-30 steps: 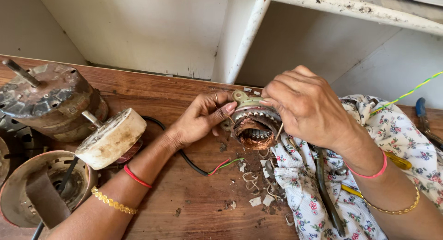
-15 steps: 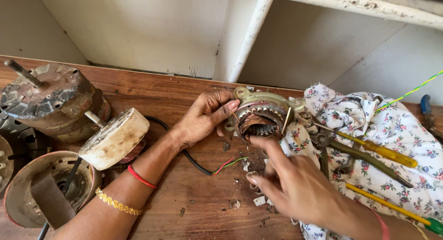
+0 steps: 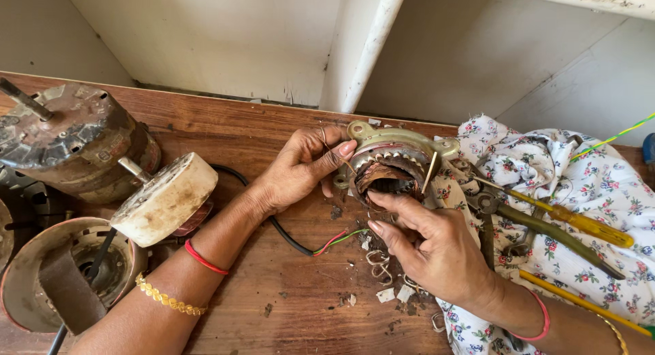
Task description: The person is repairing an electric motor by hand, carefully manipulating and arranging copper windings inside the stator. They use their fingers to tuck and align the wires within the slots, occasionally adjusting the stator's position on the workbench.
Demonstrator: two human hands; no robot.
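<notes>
A round motor stator (image 3: 390,162) with copper windings and a pale metal frame lies on the wooden bench (image 3: 259,136). My left hand (image 3: 300,167) grips its left rim, thumb and fingers pressed on the frame. At the near edge of the winding, my right hand (image 3: 426,242) pinches the copper wire with its fingertips. A black cable (image 3: 283,232) with red and green cores runs from under my left wrist toward the stator.
A rusty motor body (image 3: 75,140), a cream motor cap with shaft (image 3: 164,199) and a round housing (image 3: 48,273) sit at left. A floral cloth (image 3: 566,184) at right carries pliers (image 3: 539,229) and a yellow-handled screwdriver (image 3: 580,222). Wire scraps (image 3: 385,273) litter the bench.
My right hand has come off the top of the stator, swung down to its near side, and now pinches the winding. My left hand has stayed on the left rim.
</notes>
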